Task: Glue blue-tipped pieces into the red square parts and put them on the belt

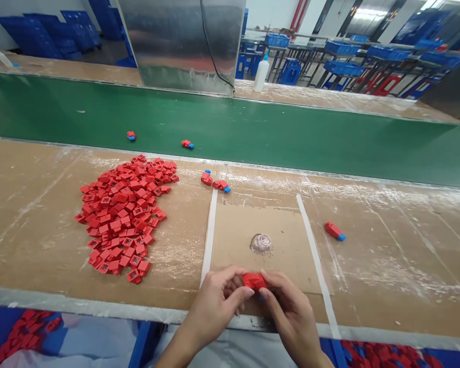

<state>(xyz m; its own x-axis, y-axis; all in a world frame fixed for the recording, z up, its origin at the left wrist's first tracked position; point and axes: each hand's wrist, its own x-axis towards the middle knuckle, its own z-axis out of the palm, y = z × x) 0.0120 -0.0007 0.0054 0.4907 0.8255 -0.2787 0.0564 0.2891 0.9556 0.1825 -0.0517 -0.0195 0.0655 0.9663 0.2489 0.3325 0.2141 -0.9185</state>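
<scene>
Near the table's front edge, my left hand [224,296] and my right hand [289,312] both pinch a small red plastic toy part [254,280] between thumbs and fingertips. A bit of blue shows under its right end; the rest is covered by my fingers. Just beyond my hands, a small round clear cap or dish [261,243] sits in a wet-looking patch on a cardboard sheet [233,225]. To the left spreads a large heap of red block pieces [122,214]. A red part with a blue end [335,231] lies on the right.
Two red-and-blue parts [221,185] lie beyond the cardboard, and two more [187,144] are on the green belt [272,130]. White tape strips [318,260] flank the cardboard. A white squeeze bottle [261,72] stands on the back ledge. Bins of red pieces [387,355] sit below the front edge.
</scene>
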